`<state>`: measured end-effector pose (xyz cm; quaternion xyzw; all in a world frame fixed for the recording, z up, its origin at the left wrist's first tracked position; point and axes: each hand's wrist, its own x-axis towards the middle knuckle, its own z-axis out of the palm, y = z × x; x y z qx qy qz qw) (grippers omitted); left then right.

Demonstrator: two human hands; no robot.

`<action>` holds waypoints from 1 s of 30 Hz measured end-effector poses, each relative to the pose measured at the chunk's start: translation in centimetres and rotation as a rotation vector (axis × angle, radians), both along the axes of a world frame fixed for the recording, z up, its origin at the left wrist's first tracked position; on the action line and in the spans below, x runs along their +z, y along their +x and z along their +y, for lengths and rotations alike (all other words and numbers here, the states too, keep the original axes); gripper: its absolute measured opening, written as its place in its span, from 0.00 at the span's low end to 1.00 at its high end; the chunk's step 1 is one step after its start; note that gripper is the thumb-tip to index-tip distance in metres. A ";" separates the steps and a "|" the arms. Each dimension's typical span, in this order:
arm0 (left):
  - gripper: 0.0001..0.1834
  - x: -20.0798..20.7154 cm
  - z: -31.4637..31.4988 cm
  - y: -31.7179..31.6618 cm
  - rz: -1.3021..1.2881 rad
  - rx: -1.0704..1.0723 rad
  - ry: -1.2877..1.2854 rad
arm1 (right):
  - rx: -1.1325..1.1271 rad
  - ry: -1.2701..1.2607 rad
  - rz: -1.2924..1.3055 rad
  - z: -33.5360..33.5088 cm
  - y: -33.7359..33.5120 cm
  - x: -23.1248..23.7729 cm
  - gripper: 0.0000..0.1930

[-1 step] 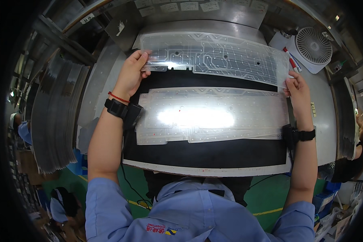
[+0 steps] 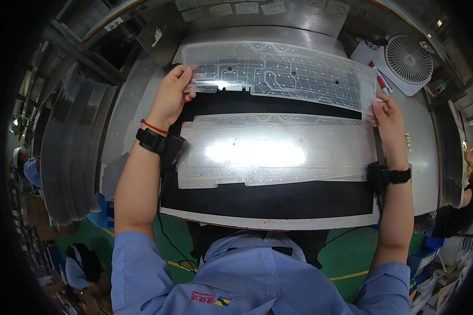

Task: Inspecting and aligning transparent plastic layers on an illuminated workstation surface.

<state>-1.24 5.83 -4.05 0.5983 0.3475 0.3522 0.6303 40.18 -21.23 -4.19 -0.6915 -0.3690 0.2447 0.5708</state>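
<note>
A clear keyboard membrane sheet (image 2: pixel 294 74) with silvery printed traces, white dots and several dark spots is stretched between my hands over the far part of the table. My left hand (image 2: pixel 174 90) pinches its left end, thumb on top. At the right end, my right hand (image 2: pixel 388 113) grips the near corner between thumb and fingers. Nearer to me, a loose pile of similar membrane sheets (image 2: pixel 331 142) lies on a black mat (image 2: pixel 273 203), edges slightly fanned. Bright glare hides the middle of the pile's top sheet.
A white fan (image 2: pixel 409 59) stands at the far right, with a red marker (image 2: pixel 381 83) beside it. Tall stacks of sheets (image 2: pixel 71 152) rise on the left. A metal panel (image 2: pixel 257 18) bounds the far side. Other people (image 2: pixel 84 265) sit beyond both sides.
</note>
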 end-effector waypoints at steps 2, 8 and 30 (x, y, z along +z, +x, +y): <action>0.14 -0.1 0.1 -0.1 -0.031 0.013 -0.007 | 0.000 0.007 0.006 0.1 -0.3 0.2 0.15; 0.13 0.2 -0.2 0.2 -0.052 0.017 0.016 | 0.007 0.059 -0.037 -0.1 0.7 -0.4 0.10; 0.18 0.7 -0.7 0.0 0.039 -0.067 -0.066 | 0.354 -0.228 -0.469 -0.6 -1.1 0.6 0.08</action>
